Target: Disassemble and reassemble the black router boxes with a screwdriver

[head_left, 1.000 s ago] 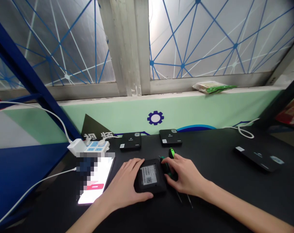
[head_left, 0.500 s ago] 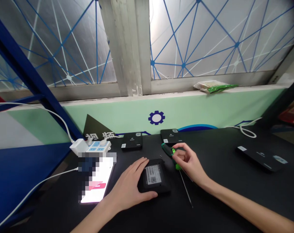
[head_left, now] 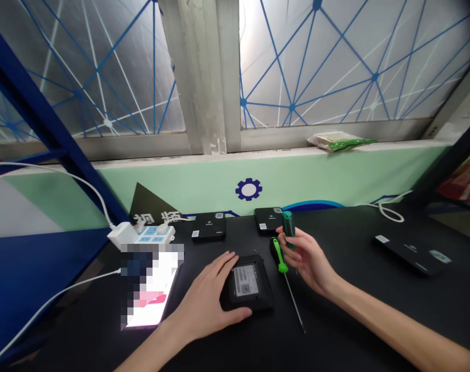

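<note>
My left hand (head_left: 206, 294) grips the left side of a black set-top box (head_left: 263, 297), thumb along the near edge and fingers at the far edge. The box lies with a white printed label (head_left: 245, 280) facing up. In my right hand (head_left: 310, 256) is a screwdriver with a dark green handle (head_left: 288, 227), held upright between thumb and fingers; its shaft is mostly hidden by the hand. A second screwdriver (head_left: 282, 264), black and bright green with a long metal shaft, lies on the table between the box and my right hand.
Two black boxes (head_left: 209, 226) (head_left: 264, 221) stand at the back by the wall, another box (head_left: 413, 256) to the right. On the left are a lit phone (head_left: 153, 305) and a power strip (head_left: 157, 234) with white cables. A small screw-like piece (head_left: 255, 251) lies behind the labelled box.
My right hand has raised the dark green screwdriver from beside the bright green one and turned its handle upright. My left hand stays on the set-top box.
</note>
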The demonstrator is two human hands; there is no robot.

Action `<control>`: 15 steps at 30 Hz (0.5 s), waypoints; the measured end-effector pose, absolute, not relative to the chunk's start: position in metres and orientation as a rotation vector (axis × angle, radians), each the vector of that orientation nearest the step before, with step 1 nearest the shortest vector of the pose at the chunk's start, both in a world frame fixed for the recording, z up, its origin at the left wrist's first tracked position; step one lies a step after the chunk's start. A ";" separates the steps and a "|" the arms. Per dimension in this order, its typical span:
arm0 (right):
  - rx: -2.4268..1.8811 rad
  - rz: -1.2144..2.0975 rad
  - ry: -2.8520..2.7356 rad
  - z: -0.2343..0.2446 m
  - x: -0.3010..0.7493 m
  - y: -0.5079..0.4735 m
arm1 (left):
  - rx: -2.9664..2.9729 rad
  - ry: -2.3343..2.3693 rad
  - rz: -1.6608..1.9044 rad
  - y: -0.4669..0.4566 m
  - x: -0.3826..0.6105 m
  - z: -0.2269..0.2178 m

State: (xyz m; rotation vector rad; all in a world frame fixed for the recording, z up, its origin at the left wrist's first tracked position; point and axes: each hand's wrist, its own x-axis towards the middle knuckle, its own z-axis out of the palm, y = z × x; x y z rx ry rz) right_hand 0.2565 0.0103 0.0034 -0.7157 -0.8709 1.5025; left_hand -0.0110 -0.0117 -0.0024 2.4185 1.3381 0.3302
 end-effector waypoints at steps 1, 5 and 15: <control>-0.696 1.511 -0.869 0.006 0.257 0.011 | 2.416 1.357 0.326 -0.012 -0.012 -0.003; -0.648 1.539 -0.896 0.018 0.254 0.019 | 2.402 1.406 0.286 -0.010 -0.015 -0.003; -0.510 1.565 -0.916 0.036 0.211 0.063 | 2.437 1.344 0.292 -0.009 -0.017 -0.006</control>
